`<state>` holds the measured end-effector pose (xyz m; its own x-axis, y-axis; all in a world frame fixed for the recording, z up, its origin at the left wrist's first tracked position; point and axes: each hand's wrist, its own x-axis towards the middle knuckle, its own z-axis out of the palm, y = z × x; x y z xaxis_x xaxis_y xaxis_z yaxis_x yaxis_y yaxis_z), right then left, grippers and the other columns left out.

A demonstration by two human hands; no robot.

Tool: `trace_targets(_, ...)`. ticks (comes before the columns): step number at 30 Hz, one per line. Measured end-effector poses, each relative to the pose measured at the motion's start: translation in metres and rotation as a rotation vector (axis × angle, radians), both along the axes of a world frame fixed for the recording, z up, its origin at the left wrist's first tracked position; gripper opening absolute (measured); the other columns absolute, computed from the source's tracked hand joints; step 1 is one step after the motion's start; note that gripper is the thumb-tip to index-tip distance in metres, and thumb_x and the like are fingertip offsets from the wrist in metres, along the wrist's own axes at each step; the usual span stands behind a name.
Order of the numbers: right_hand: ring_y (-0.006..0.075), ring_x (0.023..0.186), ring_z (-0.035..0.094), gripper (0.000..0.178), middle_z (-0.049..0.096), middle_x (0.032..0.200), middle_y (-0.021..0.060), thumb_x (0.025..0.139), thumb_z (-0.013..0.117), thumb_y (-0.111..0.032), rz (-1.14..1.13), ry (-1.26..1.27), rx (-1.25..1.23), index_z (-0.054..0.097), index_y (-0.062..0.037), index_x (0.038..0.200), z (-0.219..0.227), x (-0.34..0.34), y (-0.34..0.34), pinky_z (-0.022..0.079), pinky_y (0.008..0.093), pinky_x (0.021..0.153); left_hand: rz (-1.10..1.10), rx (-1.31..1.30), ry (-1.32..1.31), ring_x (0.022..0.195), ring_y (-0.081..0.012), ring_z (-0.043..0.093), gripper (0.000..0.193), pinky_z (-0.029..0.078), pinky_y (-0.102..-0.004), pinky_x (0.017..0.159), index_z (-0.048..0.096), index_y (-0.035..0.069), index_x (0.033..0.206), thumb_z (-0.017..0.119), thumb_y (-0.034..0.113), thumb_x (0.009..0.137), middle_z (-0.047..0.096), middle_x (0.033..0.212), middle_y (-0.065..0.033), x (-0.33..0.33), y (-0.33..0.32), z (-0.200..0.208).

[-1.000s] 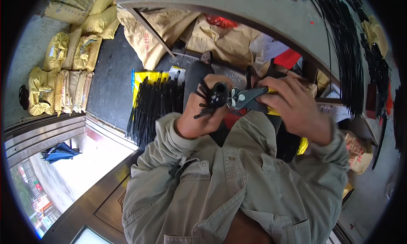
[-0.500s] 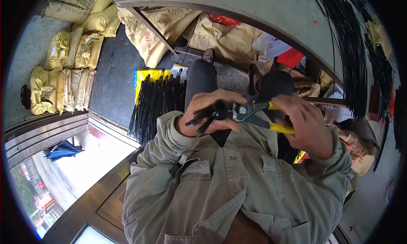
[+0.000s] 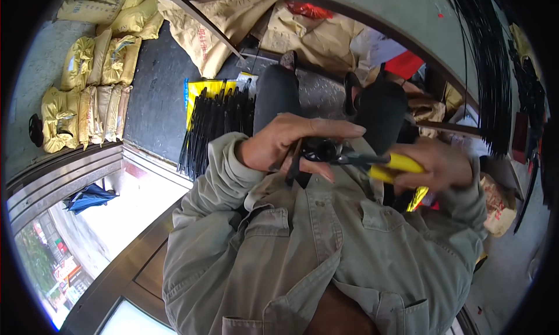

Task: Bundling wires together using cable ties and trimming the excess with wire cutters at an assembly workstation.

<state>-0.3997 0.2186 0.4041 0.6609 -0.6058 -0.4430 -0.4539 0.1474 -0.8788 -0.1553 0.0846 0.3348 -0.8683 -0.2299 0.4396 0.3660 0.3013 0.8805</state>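
Note:
My left hand (image 3: 278, 142) is wrapped loosely around a black frame (image 3: 318, 150) of thin ribs with a round hollow end, like an umbrella frame. Its thumb reaches out along the far side, and fingers show below it. The round end faces up at me. Pliers with yellow handles (image 3: 403, 162) are gripped in my right hand (image 3: 441, 165), which is smeared by motion. Their dark jaws meet the right side of the round end; whether they clamp anything there is too blurred to tell. Both hands are above my lap.
A bundle of black rods (image 3: 216, 117) lies by my left leg on a yellow bag. Stacked tan sacks (image 3: 87, 117) line the left wall. Many long black rods (image 3: 494, 79) hang over the grey bench (image 3: 402, 15) at right. A blue umbrella (image 3: 90, 199) is outside the doorway.
My right hand and the pliers have swung slightly right and down; the yellow handles look closer together. The round end has shifted a little right, and my left thumb is stretched further out.

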Motion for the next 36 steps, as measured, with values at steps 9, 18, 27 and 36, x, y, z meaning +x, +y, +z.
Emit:
trace_targets(9, 0.0238, 0.074, 0.057, 0.037, 0.052, 0.098, 0.0114, 0.066, 0.065, -0.005, -0.235, 0.518, -0.982, 0.058, -0.0054, 0.102, -0.012, 0.034, 0.007, 0.046, 0.0324, 0.059, 0.253, -0.03, 0.006, 0.08, -0.0253, 0.062, 0.052, 0.047, -0.0292, 0.067, 0.055, 0.001, 0.104, 0.078, 0.021, 0.062, 0.06, 0.097, -0.0109, 0.002, 0.013, -0.005)
trace_targets(18, 0.026, 0.081, 0.055, 0.031, 0.051, 0.098, 0.0126, 0.065, 0.066, -0.006, -0.361, 0.6, -1.079, 0.061, -0.0054, 0.095, -0.038, 0.033, 0.004, 0.045, 0.0326, 0.069, 0.403, 0.082, -0.025, 0.076, -0.0163, 0.059, 0.061, 0.045, -0.0265, 0.066, 0.055, 0.002, 0.105, 0.076, 0.039, 0.061, 0.058, 0.094, -0.007, 0.006, 0.011, -0.02)
trace_targets(27, 0.016, 0.069, 0.056, 0.026, 0.06, 0.086, 0.0142, 0.086, 0.057, -0.025, -0.336, -0.587, 0.582, 0.062, 0.0004, 0.088, -0.037, 0.013, 0.017, 0.045, 0.0283, 0.061, 0.187, 0.549, -0.011, 0.064, -0.0092, 0.051, 0.079, 0.04, -0.0218, 0.056, 0.057, -0.004, 0.101, 0.057, 0.062, 0.057, 0.057, 0.081, -0.0045, -0.018, 0.008, -0.006)
trace_targets(36, 0.0123, 0.059, 0.052, 0.033, 0.054, 0.075, 0.0084, 0.091, 0.047, -0.028, -0.595, -1.053, 0.41, 0.052, -0.0014, 0.071, -0.089, 0.097, 0.026, 0.04, 0.0229, 0.053, 0.501, 0.495, -0.178, 0.056, -0.0083, 0.047, 0.113, 0.034, -0.0197, 0.049, 0.055, -0.007, 0.105, 0.027, 0.089, 0.051, 0.052, 0.063, -0.0041, -0.011, -0.002, -0.025)
